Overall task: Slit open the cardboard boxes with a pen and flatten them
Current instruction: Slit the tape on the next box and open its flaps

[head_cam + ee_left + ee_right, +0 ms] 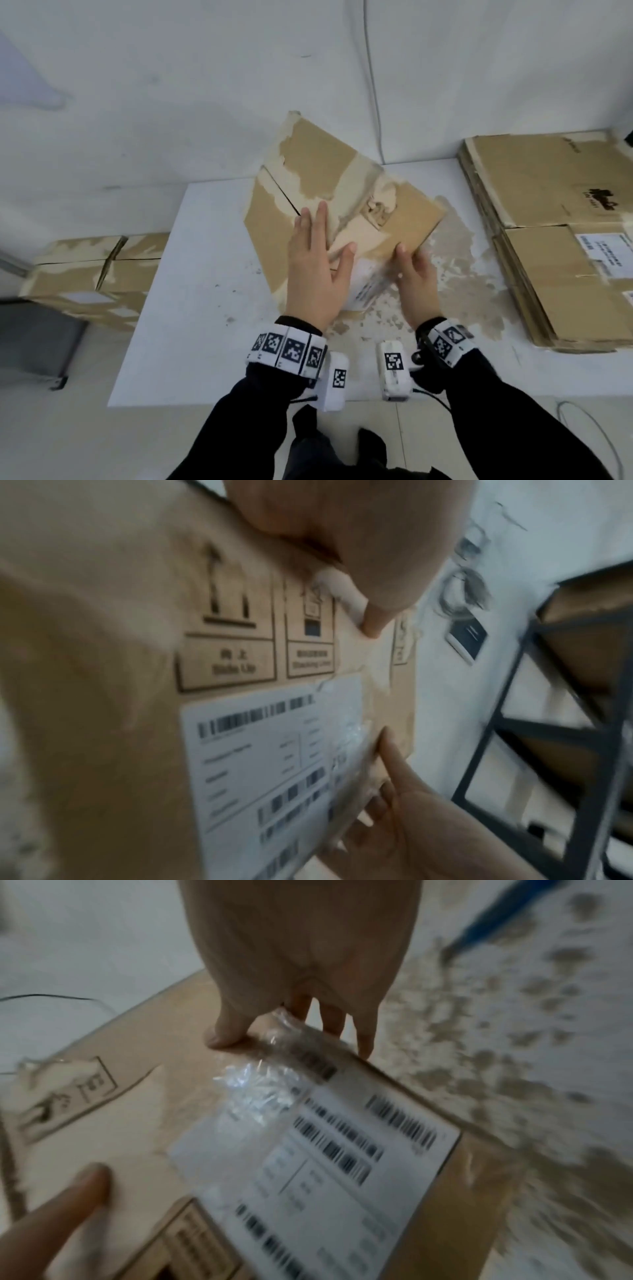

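A person stands over a white worktop (164, 308) with a cardboard box (404, 212) tilted up on it, partway through a job of slitting and flattening. The left hand (315, 274) lies flat and open-fingered against the box's upper face, while the right hand (416, 284) grips the near edge beside the white label (308, 1164), thumb on top and fingers curled under. The box looks sealed and square, so it appears not yet cut; a blue object (493, 926) lying on the worktop, seen blurred from the right wrist, may be the pen, though that cannot be confirmed. To the right sits a stack (548, 246) of flattened cartons, seemingly the work done. To the left, off the worktop, more boxes (92, 277) wait unopened, suggesting the job is somewhere near its middle.
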`<state>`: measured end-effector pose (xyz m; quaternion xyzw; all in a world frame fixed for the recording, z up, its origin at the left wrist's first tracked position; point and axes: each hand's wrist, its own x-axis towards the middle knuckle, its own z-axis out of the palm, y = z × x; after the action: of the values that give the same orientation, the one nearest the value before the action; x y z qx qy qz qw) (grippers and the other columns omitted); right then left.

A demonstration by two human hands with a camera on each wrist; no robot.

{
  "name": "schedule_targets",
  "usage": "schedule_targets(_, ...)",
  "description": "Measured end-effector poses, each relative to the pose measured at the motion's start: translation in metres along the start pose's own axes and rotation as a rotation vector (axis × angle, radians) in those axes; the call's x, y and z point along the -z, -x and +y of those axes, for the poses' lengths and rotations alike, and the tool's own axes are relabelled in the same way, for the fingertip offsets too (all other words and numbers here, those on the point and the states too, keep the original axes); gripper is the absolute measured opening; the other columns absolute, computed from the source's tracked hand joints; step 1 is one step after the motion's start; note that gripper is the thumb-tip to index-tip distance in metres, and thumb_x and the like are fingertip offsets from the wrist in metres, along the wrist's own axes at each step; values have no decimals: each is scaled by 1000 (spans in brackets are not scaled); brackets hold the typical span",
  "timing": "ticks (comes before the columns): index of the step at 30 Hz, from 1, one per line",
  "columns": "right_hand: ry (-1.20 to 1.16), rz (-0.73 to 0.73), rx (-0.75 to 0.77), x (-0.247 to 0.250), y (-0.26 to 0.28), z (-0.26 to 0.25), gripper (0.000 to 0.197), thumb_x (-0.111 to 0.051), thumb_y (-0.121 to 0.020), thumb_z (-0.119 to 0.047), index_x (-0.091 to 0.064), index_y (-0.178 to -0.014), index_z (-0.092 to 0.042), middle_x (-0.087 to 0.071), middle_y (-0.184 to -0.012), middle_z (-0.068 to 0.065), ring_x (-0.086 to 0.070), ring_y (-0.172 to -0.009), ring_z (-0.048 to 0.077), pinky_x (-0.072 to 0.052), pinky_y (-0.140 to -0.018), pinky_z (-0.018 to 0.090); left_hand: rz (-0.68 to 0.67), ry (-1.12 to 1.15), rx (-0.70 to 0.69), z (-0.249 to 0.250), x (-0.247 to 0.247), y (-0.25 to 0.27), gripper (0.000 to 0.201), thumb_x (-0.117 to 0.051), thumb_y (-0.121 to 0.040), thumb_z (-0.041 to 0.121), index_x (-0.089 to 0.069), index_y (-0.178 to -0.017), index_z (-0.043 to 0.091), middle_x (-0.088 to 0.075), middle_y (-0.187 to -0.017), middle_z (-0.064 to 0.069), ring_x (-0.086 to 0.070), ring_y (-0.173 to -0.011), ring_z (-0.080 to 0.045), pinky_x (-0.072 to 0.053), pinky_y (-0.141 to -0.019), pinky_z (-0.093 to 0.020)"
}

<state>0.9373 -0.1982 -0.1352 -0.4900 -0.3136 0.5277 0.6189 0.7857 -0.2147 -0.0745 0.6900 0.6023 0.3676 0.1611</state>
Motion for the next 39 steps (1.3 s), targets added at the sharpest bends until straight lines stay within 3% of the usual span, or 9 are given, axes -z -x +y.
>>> schedule_targets(3,219,-22,248,-2,-6,-29,26,-59,-90,-10,-54,-114,-2,-63,-94,4,-62,-82,3,-50,-74,26,41,448,274,-2,1,5,56,-55,-93,16,-28,-142,16,-47,-138,0,-50,-121,-7,-44,-94,-16)
schedule_targets(6,440,-159,351,-10,-8,-33,57,-63,-86,-9,-42,-138,-22,-60,-95,-7,-59,-82,-8,-50,-73,10,92,751,574,-15,4,12,43,-43,-95,4,-30,-136,9,-49,-128,-8,-54,-109,-16,-48,-74,-10)
schedule_targets(10,768,-284,473,-26,4,-17,66,-65,-82,-20,-35,-138,-34,-53,-126,0,-47,-99,-7,-43,-96,14,504,380,263,-12,44,17,63,-49,-93,37,-25,-147,16,-28,-150,5,-25,-139,-4,-25,-111,-16)
schedule_targets(12,862,-423,583,-39,15,-5,66,-63,-83,-27,-33,-142,-31,-40,-145,-5,-38,-122,4,-34,-108,25,408,240,165,-14,64,9,70,-53,-89,55,-26,-148,28,-21,-156,3,-16,-144,-6,-16,-114,-19)
schedule_targets(15,985,-612,721,-54,30,10,58,-47,-93,-36,-25,-146,-27,-24,-152,-10,-21,-141,12,-16,-117,44,88,162,460,-33,76,-7,85,-62,-77,64,-22,-148,42,-15,-159,0,-15,-146,-15,-13,-118,-37)
schedule_targets(21,1062,85,224,36,14,44,47,-57,-91,-32,-45,-126,-3,-47,-127,14,-42,-119,27,-34,-99,31,87,161,535,-94,86,14,73,-68,-82,48,-33,-145,38,-30,-155,5,-27,-142,-14,-23,-117,-41)
schedule_targets(25,1444,110,-331,96,17,77,47,-64,-86,-32,-46,-114,1,-46,-119,19,-45,-113,36,-43,-86,40,125,277,595,-121,70,36,71,-65,-86,42,-30,-147,35,-35,-151,7,-37,-136,-14,-32,-113,-42)
schedule_targets(31,1051,70,-209,59,-2,42,18,-56,-94,-19,-42,-95,-9,-61,-82,12,-55,-67,26,-44,-55,33,104,239,542,-132,65,44,64,-61,-91,34,-31,-147,24,-34,-150,1,-32,-137,-13,-26,-113,-31)
schedule_targets(39,898,-299,87,-131,-43,-40,12,-43,-99,-23,-43,-95,-11,-57,-68,4,-44,-51,16,-32,-46,26,-76,-31,237,-179,122,-23,33,-58,-91,37,-54,-118,18,-29,-153,-9,-17,-145,-16,-15,-109,-23)
